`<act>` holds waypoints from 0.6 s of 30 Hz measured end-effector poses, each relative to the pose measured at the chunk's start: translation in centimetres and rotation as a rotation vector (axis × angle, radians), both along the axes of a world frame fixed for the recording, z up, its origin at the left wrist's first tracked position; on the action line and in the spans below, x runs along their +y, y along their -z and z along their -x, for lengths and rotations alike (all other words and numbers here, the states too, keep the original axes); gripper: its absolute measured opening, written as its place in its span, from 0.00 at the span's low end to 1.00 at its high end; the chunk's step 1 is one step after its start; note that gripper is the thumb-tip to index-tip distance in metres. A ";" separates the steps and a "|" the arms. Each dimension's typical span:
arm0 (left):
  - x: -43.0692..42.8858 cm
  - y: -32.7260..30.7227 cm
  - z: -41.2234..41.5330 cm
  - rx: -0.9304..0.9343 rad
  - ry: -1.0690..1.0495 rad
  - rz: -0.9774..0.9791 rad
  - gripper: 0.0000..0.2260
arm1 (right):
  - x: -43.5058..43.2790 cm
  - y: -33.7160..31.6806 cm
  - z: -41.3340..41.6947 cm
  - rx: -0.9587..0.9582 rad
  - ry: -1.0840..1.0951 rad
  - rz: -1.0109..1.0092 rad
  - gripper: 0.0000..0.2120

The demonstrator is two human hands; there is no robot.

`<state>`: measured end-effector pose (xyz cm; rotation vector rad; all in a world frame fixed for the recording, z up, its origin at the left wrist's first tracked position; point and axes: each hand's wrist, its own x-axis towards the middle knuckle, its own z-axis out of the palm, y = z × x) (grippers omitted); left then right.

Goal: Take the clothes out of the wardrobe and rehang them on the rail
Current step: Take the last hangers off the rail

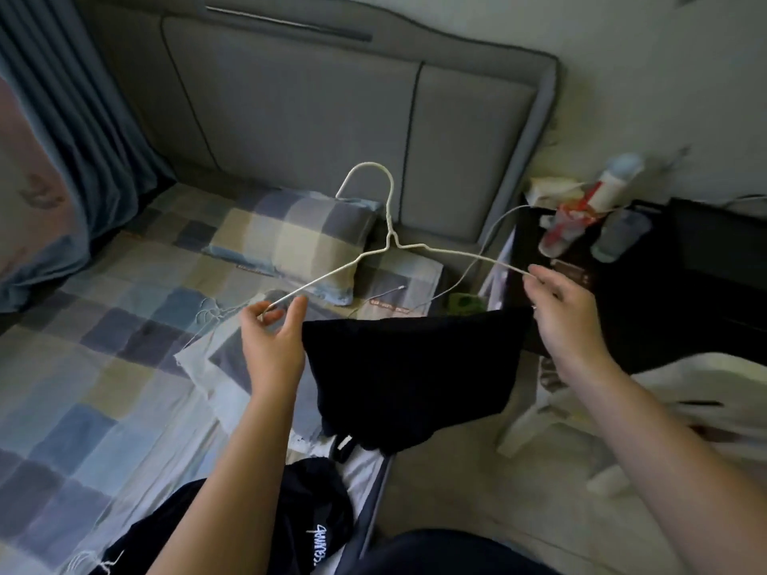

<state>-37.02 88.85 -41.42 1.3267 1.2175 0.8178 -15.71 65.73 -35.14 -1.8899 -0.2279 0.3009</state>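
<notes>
We hold a white wire hanger (390, 242) out over the bed (103, 367), hook pointing away from us toward the padded headboard (311, 118); our left hand (272, 338) pinches the left tip between thumb and fingers, the rest of the hand loosely curled, and our right hand (568, 321) pinches the right tip the same way; a dark garment (415, 367) hangs folded between the two hands, seemingly over the hanger's lower bar, though the bar itself is hidden by the cloth; another dark garment with white lettering (315, 529) lies on the bed edge just below; neither wardrobe nor rail is in view

The risks, as we judge them: the grip is only at the thin wire ends, so a tilt to either side could let the cloth slide along and off onto the floor; the wire looks flexible, and pulling the ends apart might bend it out of shape; the cloth sits nearer the right side, so it may hang lopsided on the rail; the white cable (494, 230) running from the cluttered bedside table (685, 284) passes close behind the hanger and could snag it as we lift away
</notes>
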 end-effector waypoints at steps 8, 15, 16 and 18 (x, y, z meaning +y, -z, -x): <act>-11.5 -1.8 -6.0 0.034 0.239 -0.099 0.19 | -18.0 -0.1 1.3 -0.109 0.255 0.064 0.11; -25.6 -3.0 -11.1 0.032 0.458 -0.152 0.19 | -35.4 -0.7 3.3 -0.168 0.390 0.071 0.06; -28.0 -3.2 -11.9 0.030 0.486 -0.161 0.18 | -38.1 -1.1 3.6 -0.188 0.398 0.092 0.06; -32.9 -3.8 -13.3 0.027 0.546 -0.178 0.18 | -43.1 -2.1 4.3 -0.234 0.412 0.130 0.05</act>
